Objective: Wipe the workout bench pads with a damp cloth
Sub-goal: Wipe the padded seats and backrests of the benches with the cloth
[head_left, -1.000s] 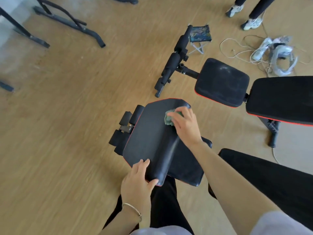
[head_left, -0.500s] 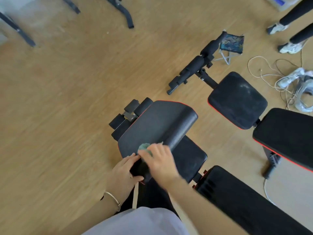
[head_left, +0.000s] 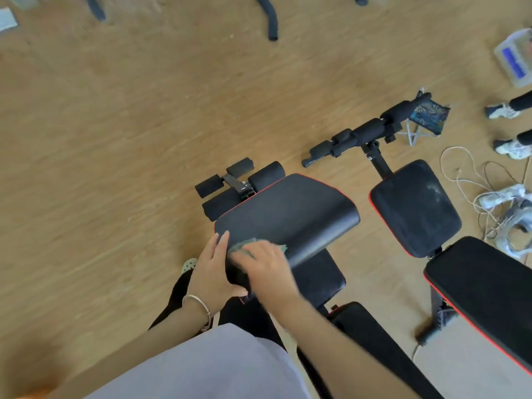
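A black bench pad with red piping (head_left: 290, 214) is tilted up in front of me, above a lower black pad (head_left: 319, 277). My right hand (head_left: 264, 269) presses a small green-grey cloth (head_left: 243, 245) against the near end of the raised pad; most of the cloth is hidden under the palm. My left hand (head_left: 211, 269), with a bracelet on the wrist, grips the pad's near left corner, fingers on top and thumb curled under the edge. A second bench to the right has a dusty seat pad (head_left: 414, 208) and a long back pad (head_left: 483, 295).
Foam leg rollers (head_left: 230, 188) stick out past the raised pad. Another roller bar (head_left: 362, 133) and a small folding stool (head_left: 429, 116) stand behind the second bench. Cables and white gear (head_left: 506, 214) lie at the right. A person's feet (head_left: 506, 128) stand at the far right. The floor is wood.
My right hand has drawn the cloth from the pad's far end down to its near end, next to my left hand. The view has shifted, and the left hand keeps its hold.
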